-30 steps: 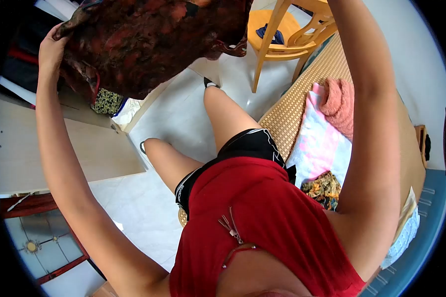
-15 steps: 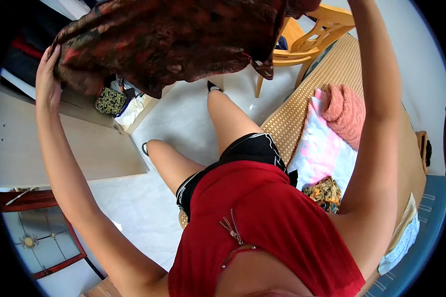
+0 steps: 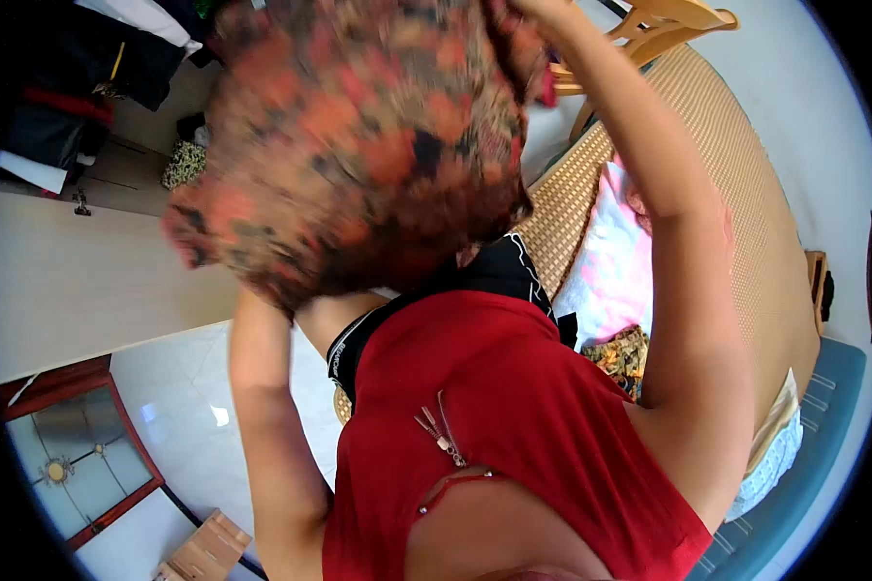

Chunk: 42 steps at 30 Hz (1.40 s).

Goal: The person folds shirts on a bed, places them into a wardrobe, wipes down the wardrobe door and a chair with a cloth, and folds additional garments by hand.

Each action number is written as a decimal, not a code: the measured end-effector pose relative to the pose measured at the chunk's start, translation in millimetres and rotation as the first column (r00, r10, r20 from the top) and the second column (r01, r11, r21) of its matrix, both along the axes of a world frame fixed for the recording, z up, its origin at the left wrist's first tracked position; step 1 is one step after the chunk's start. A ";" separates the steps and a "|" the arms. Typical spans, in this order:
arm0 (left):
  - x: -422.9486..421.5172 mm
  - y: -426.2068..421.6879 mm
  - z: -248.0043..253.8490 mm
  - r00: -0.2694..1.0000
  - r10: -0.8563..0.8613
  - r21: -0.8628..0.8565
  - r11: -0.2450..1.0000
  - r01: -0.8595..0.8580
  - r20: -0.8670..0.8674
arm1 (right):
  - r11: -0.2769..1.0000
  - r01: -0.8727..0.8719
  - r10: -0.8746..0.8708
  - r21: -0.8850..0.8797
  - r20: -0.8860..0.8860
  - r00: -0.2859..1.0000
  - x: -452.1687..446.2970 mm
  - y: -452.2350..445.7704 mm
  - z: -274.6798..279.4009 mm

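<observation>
A floral garment (image 3: 358, 145) in orange, red, brown and black hangs in front of me, blurred by motion. My right hand (image 3: 545, 8), cut by the top edge of the view, is closed on the garment's upper right part. On the other side, my left forearm rises to the garment's lower left edge. The cloth covers my left hand, so its fingers are hidden. Below the garment are my black shorts (image 3: 489, 266) and red top (image 3: 494, 378).
To the right, a woven mat (image 3: 702, 107) bears a pink and white cloth (image 3: 606, 261) and a patterned cloth (image 3: 618, 358). A wooden chair (image 3: 664, 24) stands beyond. On the left are dark clothes (image 3: 87, 63) and a pale panel (image 3: 97, 290).
The garment has come down and nearer to my body, turned and bunched from its spread state. My left hand has moved inward behind it. My right arm has swung to the left.
</observation>
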<state>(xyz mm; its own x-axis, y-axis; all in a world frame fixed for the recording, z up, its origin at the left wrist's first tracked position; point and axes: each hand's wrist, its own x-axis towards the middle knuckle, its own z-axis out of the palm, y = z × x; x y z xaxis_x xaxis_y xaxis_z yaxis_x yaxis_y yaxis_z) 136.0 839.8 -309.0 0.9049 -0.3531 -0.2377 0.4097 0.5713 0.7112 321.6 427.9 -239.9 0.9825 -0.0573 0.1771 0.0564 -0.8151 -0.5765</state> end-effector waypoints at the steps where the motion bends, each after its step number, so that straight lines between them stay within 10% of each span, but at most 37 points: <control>1: -12.1 -9.7 -33.1 0.993 -0.055 -0.031 0.998 0.052 -0.103 | 0.989 0.106 -0.078 0.101 -0.247 0.966 -7.5 10.7 -36.2; 2: -22.9 -16.0 -58.6 0.977 -0.097 -0.048 0.995 0.089 -0.188 | 0.855 -0.017 0.032 0.518 -0.020 0.999 16.1 5.9 -127.4; 4: -40.8 -19.9 -92.5 0.938 -0.150 -0.075 0.988 0.132 -0.313 | 0.754 0.210 -0.095 0.623 -0.212 0.973 -38.4 18.7 -153.5; 7: -47.2 -7.1 -117.0 0.909 -0.159 -0.071 0.987 0.142 -0.386 | 0.347 0.343 0.267 0.873 -0.443 0.856 -60.2 12.0 -248.7; 10: -45.6 11.0 -130.5 0.900 -0.123 -0.057 0.992 0.109 -0.418 | 0.657 0.422 0.138 0.625 -0.649 0.748 -131.1 44.1 -271.3; 13: -45.8 32.6 -151.0 0.929 -0.085 -0.018 0.996 0.084 -0.360 | 0.767 0.098 0.353 0.634 -0.545 0.761 -178.3 70.2 -349.9; 15: -41.3 32.7 -138.9 0.955 -0.164 0.369 0.895 0.249 -0.246 | 0.857 0.291 0.019 0.425 -0.591 0.806 -193.8 87.9 -307.7; 18: -29.3 47.5 -133.0 0.943 -0.175 0.405 0.870 0.283 -0.282 | 0.875 0.431 -0.211 0.220 -0.628 0.749 -203.9 86.6 -281.4; 22: -15.7 70.8 -132.7 0.908 -0.106 0.255 0.941 0.224 -0.406 | 0.852 0.416 0.009 0.317 -0.805 0.593 -228.2 71.1 -286.9; 31: 19.0 75.8 -101.8 0.887 -0.046 0.028 0.997 0.066 -0.459 | 0.399 0.484 0.097 0.779 -0.561 0.822 -217.1 77.0 -261.8; 36: 33.1 60.6 -19.9 0.959 -0.223 0.297 0.917 0.267 -0.173 | 0.248 0.390 0.105 0.887 -0.424 0.899 -161.0 71.9 -192.8; 39: 47.3 65.7 -7.5 0.884 -0.344 0.624 0.777 0.079 0.317 | 0.245 0.253 0.069 0.936 -0.277 0.958 -129.9 61.5 -140.7; 42: 59.1 58.7 9.5 0.906 -0.268 0.379 0.916 0.135 0.327 | 0.247 0.067 0.066 0.967 -0.086 0.994 -113.4 57.2 -82.1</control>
<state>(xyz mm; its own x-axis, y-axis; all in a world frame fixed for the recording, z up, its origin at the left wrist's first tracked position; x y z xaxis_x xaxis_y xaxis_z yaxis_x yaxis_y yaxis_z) 195.1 898.5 -299.5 0.8678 -0.4950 -0.0439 0.1631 0.2003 0.9661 208.2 485.1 -322.1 0.9880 -0.1202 -0.0968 -0.0475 0.3599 -0.9318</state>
